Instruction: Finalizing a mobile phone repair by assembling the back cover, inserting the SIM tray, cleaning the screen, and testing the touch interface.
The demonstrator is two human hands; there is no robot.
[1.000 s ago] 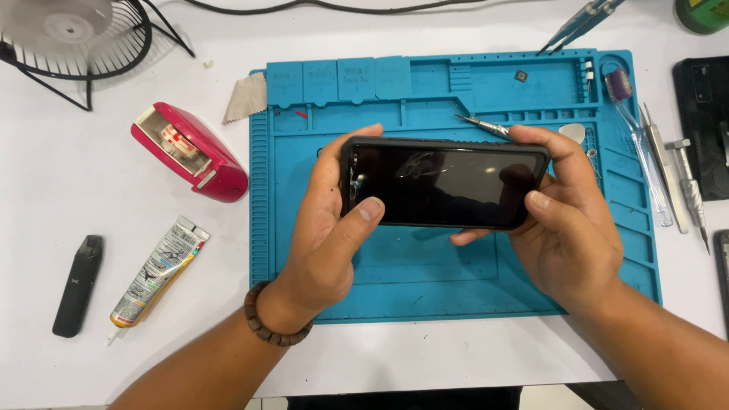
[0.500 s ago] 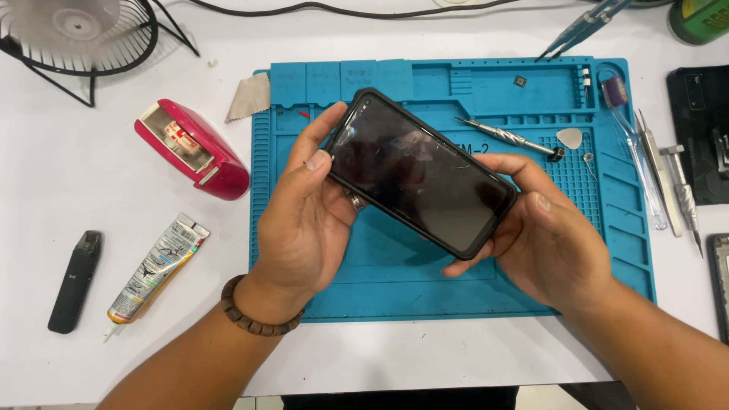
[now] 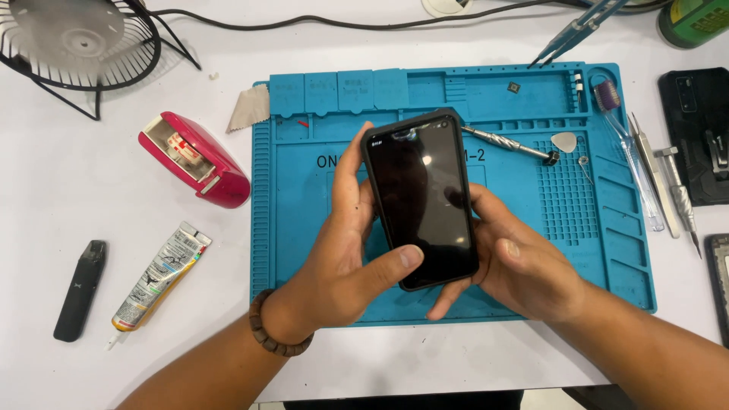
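Turned from slanted to upright since half a second ago, the black smartphone (image 3: 422,201) sits clamped between left hand (image 3: 345,262) and right hand (image 3: 520,262) above the blue repair mat (image 3: 304,228), where a loosened grip could drop it.

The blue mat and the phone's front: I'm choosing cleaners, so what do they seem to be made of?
The blue mat looks like soft matte silicone or rubber, with moulded trays and a grid of cells and no glare. The phone, held in both hands, has a glossy front, probably glass, with sharp light spots; its dark rim looks duller, perhaps a rubbery case.
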